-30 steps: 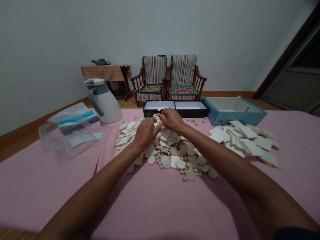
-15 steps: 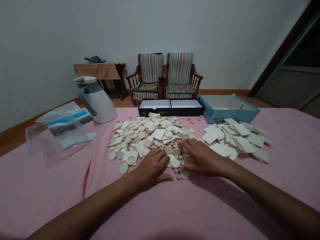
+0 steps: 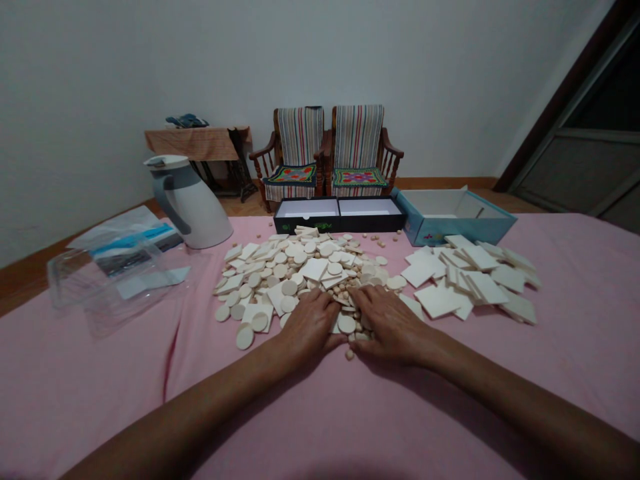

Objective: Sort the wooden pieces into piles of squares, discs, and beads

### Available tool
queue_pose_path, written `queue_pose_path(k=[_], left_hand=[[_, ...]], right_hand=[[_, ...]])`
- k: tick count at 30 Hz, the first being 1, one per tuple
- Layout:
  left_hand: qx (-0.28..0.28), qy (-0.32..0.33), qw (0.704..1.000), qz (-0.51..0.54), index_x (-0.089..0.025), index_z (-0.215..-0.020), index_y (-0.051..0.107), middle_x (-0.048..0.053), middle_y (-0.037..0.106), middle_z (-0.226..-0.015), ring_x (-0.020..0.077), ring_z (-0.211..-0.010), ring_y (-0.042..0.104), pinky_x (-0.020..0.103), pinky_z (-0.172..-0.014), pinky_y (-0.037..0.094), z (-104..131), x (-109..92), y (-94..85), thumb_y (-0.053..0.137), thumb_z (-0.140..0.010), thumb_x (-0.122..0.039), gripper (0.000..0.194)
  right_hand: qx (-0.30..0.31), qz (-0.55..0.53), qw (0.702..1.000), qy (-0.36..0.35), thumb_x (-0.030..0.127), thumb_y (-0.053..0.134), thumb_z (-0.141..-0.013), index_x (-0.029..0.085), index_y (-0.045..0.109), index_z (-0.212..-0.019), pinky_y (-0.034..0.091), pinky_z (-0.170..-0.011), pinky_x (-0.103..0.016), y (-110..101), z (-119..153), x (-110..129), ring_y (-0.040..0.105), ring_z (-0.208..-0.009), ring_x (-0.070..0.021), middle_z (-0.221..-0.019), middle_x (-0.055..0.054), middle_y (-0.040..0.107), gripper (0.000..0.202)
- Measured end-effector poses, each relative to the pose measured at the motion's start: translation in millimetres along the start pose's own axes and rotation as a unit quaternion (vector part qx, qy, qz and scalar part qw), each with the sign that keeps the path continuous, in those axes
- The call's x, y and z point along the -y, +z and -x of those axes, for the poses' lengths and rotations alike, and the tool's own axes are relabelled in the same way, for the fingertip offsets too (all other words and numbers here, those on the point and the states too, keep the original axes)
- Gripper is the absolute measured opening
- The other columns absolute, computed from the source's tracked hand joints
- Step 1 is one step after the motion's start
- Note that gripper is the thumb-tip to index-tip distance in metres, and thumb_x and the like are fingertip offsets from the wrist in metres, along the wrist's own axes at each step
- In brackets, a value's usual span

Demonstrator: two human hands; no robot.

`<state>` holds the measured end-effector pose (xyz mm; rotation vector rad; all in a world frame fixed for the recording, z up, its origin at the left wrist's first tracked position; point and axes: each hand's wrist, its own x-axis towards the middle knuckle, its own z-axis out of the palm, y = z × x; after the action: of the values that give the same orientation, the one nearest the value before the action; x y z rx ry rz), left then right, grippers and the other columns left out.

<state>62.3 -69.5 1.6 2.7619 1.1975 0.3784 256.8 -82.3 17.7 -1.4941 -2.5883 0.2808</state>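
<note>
Spread on a pink cloth [image 3: 310, 427], a broad heap of pale wooden discs, squares and tiny cubes [image 3: 314, 269]; clock directions from its middle. At six o'clock, a bare left hand [image 3: 313, 327], palm down on the near edge; at four, a bare right hand [image 3: 390, 325], facing it. Fingers stretched, thumbs spread and just apart; nothing visibly clamped in either. Just beyond the thumb gap, a loose tiny wooden piece [image 3: 349, 355]. At three, just beside, a second pile of pale square tiles [image 3: 437, 300]; at two, an open light-blue box [image 3: 450, 231]; toward one, a black, white-lined, two-compartment tray [image 3: 300, 224]. Possible trouble: escape of bits through the thumb gap, from too hard an inward press; mingling of both piles, from a right-hand nudge toward three.
</note>
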Motion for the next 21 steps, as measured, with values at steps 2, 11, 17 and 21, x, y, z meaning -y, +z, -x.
queue_pose_path(k=[2,11,17,21], left_hand=[[0.002,-0.005,1.0,-0.005,-0.017,-0.094,0.057,0.009,0.059,-0.106,0.0278,-0.1,0.051,0.044,-0.088,0.045,-1,-1,-0.9,0.076,-0.077,-0.034,0.03],[0.007,0.012,1.0,-0.013,-0.018,-0.098,0.054,0.01,0.059,-0.108,0.0285,-0.104,0.052,0.044,-0.09,0.045,1,2,6.7,0.072,-0.08,-0.035,0.031],[0.032,-0.023,0.999,-0.012,-0.017,-0.097,0.055,0.011,0.06,-0.103,0.0289,-0.099,0.053,0.042,-0.085,0.045,0,-2,-2.4,0.078,-0.073,-0.037,0.039],[0.044,-0.029,0.998,-0.016,-0.017,-0.101,0.055,0.01,0.061,-0.105,0.0286,-0.099,0.054,0.042,-0.086,0.045,-3,-5,-5.0,0.077,-0.074,-0.033,0.039]], right_hand=[[0.001,0.004,1.0,-0.001,0.044,0.069,-0.072,0.008,0.038,-0.141,0.039,-0.096,-0.046,3,-1,1,0.045,-0.114,-0.0329,-0.128,-0.02,0.051,0.083],[-0.012,-0.009,1.0,0.002,0.049,0.064,-0.078,0.013,0.046,-0.132,0.043,-0.086,-0.042,5,-1,2,0.05,-0.103,-0.0294,-0.117,-0.017,0.054,0.068],[0.018,0.004,1.0,0.014,0.04,0.07,-0.071,0.012,0.052,-0.119,0.044,-0.085,-0.039,0,-2,3,0.052,-0.101,-0.0283,-0.114,-0.016,0.055,0.058],[0.043,-0.028,0.999,0.001,0.034,0.071,-0.07,0.011,0.044,-0.132,0.042,-0.092,-0.04,-4,-6,0,0.05,-0.111,-0.0299,-0.12,-0.017,0.054,0.071]])
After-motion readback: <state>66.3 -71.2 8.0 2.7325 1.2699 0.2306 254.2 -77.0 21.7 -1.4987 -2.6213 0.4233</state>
